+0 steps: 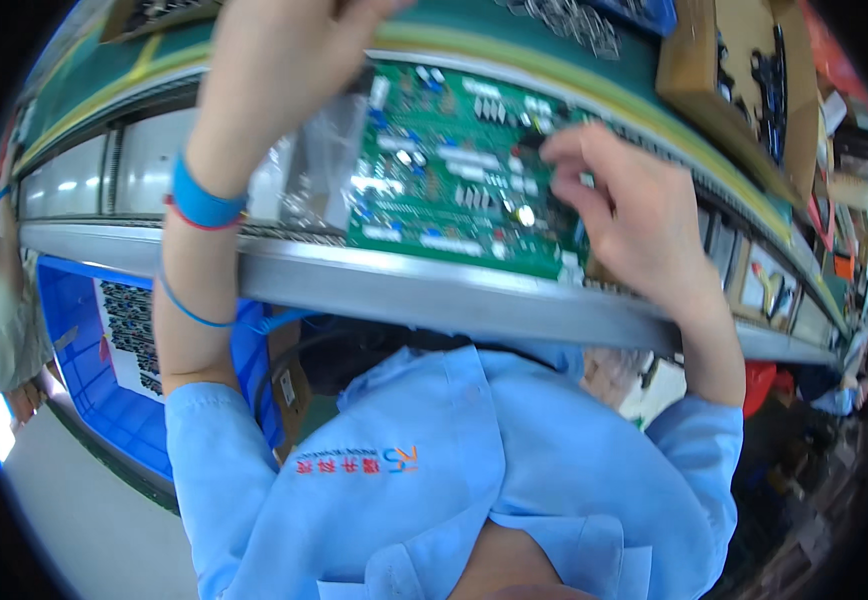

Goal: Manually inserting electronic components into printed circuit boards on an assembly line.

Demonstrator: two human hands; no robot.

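Observation:
A green circuit board crowded with white connectors, coils and small parts lies on the rail track in front of me. My right hand is over the board's right end, fingers curled together near a small black part. What the fingertips hold, if anything, is too small to make out. My left hand reaches past the board's left end toward the far side, smeared by motion and partly cut off by the upper edge. Beneath that forearm lies a clear plastic bag, touching or very near the board's left end.
A metal rail runs along the near side. Beyond the track, a green shelf holds loose metal parts, a blue bin and a cardboard box of black parts. At lower left, a blue crate contains small boards. Another person's arm shows far left.

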